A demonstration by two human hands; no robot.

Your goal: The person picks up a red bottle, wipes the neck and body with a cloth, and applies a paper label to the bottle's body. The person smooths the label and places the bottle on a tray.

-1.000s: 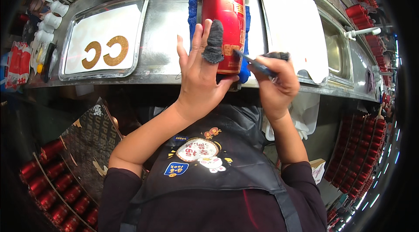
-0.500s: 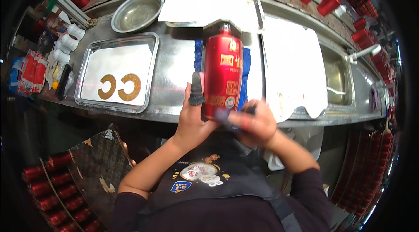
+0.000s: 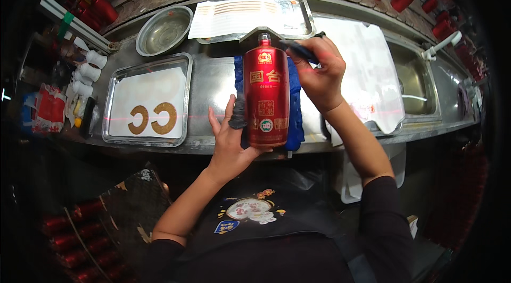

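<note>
The bottle (image 3: 266,91) lies between the left hand (image 3: 230,147), which holds its lower end, and the right hand (image 3: 324,70), gripping a dark tool (image 3: 301,51) near its shoulder; a slack left hold could let it roll and get scratched.

Red bottle (image 3: 266,94) over blue cloth (image 3: 296,118), left hand (image 3: 229,147) at its base, right hand (image 3: 323,70) with dark tool (image 3: 301,52)

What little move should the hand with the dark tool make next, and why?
Maybe the right hand should bring the dark tool gently over to the gold emblem on the red bottle: the tool is just beside the bottle's upper end, and the left hand seems to brace its lower end.
</note>
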